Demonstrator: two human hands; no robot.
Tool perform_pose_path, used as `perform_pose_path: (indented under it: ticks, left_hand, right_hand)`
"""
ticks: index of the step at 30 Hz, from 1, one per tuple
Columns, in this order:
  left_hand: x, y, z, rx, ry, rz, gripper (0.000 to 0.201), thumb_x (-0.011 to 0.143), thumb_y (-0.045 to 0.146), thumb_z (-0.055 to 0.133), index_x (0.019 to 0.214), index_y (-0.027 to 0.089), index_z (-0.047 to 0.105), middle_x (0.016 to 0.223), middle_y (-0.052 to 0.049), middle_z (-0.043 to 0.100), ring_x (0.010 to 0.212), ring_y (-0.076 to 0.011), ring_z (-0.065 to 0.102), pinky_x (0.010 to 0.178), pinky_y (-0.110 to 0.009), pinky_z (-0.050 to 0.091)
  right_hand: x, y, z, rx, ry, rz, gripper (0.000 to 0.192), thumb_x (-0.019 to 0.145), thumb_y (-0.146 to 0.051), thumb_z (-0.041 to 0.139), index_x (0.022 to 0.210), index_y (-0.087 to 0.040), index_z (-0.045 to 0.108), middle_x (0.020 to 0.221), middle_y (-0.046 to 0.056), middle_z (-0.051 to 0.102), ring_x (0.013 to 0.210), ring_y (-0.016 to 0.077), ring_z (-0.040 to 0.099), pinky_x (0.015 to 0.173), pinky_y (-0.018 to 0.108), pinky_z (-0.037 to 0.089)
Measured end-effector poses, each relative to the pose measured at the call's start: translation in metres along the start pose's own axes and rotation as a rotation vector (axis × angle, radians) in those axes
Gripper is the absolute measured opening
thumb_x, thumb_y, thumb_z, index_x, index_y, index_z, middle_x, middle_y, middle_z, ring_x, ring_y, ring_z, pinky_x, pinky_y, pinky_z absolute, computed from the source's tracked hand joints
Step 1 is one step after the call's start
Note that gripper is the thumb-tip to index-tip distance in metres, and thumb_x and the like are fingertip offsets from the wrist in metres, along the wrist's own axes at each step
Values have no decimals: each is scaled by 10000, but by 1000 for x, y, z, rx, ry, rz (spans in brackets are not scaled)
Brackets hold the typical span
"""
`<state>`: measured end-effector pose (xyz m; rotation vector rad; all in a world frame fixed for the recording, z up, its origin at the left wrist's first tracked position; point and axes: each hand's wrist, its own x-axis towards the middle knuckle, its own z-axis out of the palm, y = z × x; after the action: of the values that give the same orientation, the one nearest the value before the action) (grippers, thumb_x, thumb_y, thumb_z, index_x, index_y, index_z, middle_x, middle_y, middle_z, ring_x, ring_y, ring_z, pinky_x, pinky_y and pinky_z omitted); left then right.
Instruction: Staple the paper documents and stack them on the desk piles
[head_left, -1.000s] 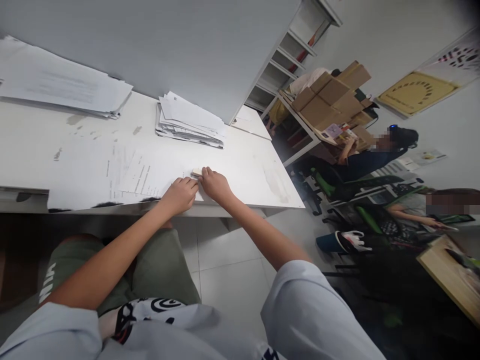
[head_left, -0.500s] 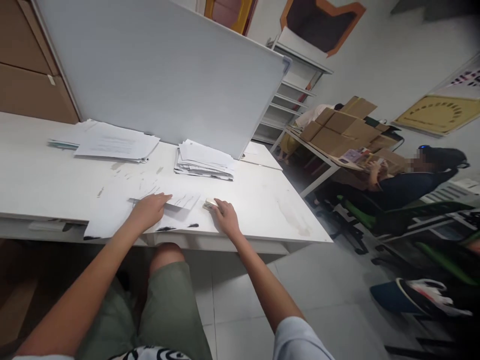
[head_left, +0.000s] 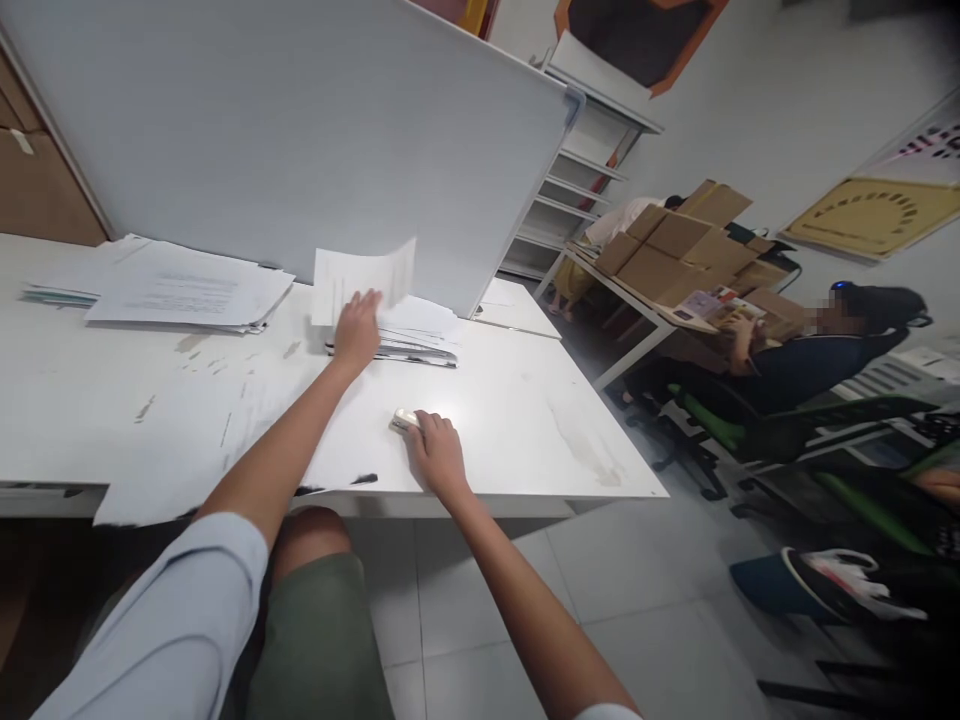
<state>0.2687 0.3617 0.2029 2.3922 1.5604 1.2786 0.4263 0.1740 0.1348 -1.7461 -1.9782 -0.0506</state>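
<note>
left hand [head_left: 356, 330] pinches a white printed paper sheet [head_left: 364, 278] above the messy paper stack [head_left: 409, 335] nr the desk's [head_left: 525, 440] back edge; right hand [head_left: 437, 452] curls over a small cream stapler [head_left: 405, 420] nr front edge, bare desktop to its right.

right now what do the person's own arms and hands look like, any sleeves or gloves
Both hands are bare: no gloves, rings or watch show on the left hand or the right hand. The forearms are uncovered. A short, loose, pale blue-grey sleeve covers the left upper arm.

2 paper stacks [head_left: 172, 292] [head_left: 416, 335], 1 stapler [head_left: 406, 420], perhaps 6 cardboard boxes [head_left: 675, 245].
</note>
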Motion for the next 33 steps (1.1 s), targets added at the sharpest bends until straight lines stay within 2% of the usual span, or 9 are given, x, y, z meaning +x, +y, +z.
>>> perform_pose_path:
  ticks: [4,7,10,12,16,20,25,29,33]
  left_hand:
    - [21,8,48,45,-310,-11,615,898,166,407,1511,122,377,1488,-191,471,1451,-337,323,1158,-619,225]
    - [8,14,59,6,-328,83,612,916,206,412,1519,119,363,1588,-175,316,1510,-326,171,1191,-609,146]
    - [-30,19,41,-79,-391,247,597,908,124,349,1501,159,409,1624,-104,262,1526,-263,127,1220,-518,178]
    - [-67,19,14,-72,-500,240,578,912,123,340,1479,152,442,1622,-111,263,1516,-270,173,1204,-489,246]
    - [-156,15,-53,120,-765,165,697,929,429,476,1535,115,335,1614,-179,235,1498,-370,188,1192,-532,240]
    - [-212,10,-97,172,-844,353,870,868,538,576,1576,163,236,1628,-173,177,1515,-374,66,1213,-548,140]
    - [-212,8,-100,89,-818,349,663,972,397,435,1563,147,269,1610,-150,264,1517,-311,145,1222,-489,172]
    - [-200,19,-85,68,-815,214,770,967,509,405,1561,57,214,1611,-197,231,1515,-308,160,1229,-469,153]
    - [-199,40,-72,56,-831,251,968,881,631,491,1587,95,102,1631,-195,151,1517,-358,91,1219,-514,141]
  right_hand:
    - [0,1,-1,21,0,15,283,1009,-308,412,1195,-198,594,1035,93,660,912,258,559,787,359,433]
    - [0,4,-3,42,-14,23,291,1007,-317,417,1200,-203,602,1052,94,662,938,255,564,819,360,440]
    - [1,9,-2,61,-17,27,308,998,-322,434,1211,-189,613,1094,108,659,970,260,567,851,367,446]
    - [0,13,0,107,-7,27,315,987,-324,450,1207,-186,627,1101,109,663,981,263,567,869,371,449]
    - [-4,19,0,290,13,50,310,952,-347,489,1160,-215,677,1053,78,686,983,257,575,878,377,467]
    - [-7,22,-4,484,-14,76,284,891,-354,548,1084,-244,725,1018,53,696,1013,250,592,901,386,485]
    - [-10,20,-13,561,-52,34,270,876,-338,556,1028,-233,753,1038,64,672,1050,246,585,934,389,480]
    - [-9,18,-14,550,-25,51,290,920,-356,509,1008,-229,755,1000,64,665,1022,235,593,926,386,480]
    - [-7,17,-13,515,-7,45,281,926,-336,504,998,-227,753,984,58,676,998,223,599,920,372,481]
